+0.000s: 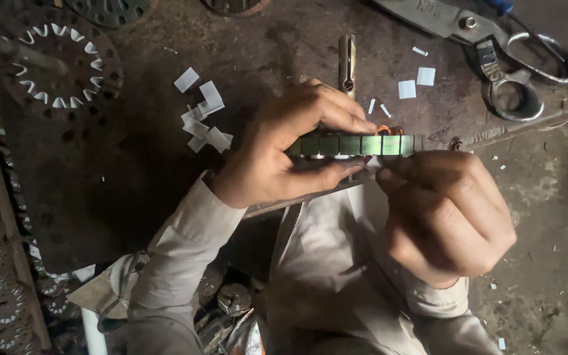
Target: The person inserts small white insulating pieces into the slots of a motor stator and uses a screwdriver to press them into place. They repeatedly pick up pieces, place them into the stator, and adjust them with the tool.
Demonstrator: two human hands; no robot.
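The left hand (284,148) is curling its fingers (336,112) over the top of a flat round metal core (356,144), seen edge-on, while its thumb is pressing from below, so the hand is closing firmly on it. The core is showing as a thin green band split by darker lines into even blocks, with a little copper wire (389,130) peeking out along its upper edge. It is sitting at the centre of the view, just above the person's lap. The right hand (445,213), at four o'clock from the core, is bunching into a loose fist with its fingertips meeting the core's lower right edge; what they are pinching I cannot tell. Heavy shears (494,46) are lying at one o'clock, white paper scraps (202,118) at ten o'clock, and a slotted metal disc (57,62) further out at ten o'clock
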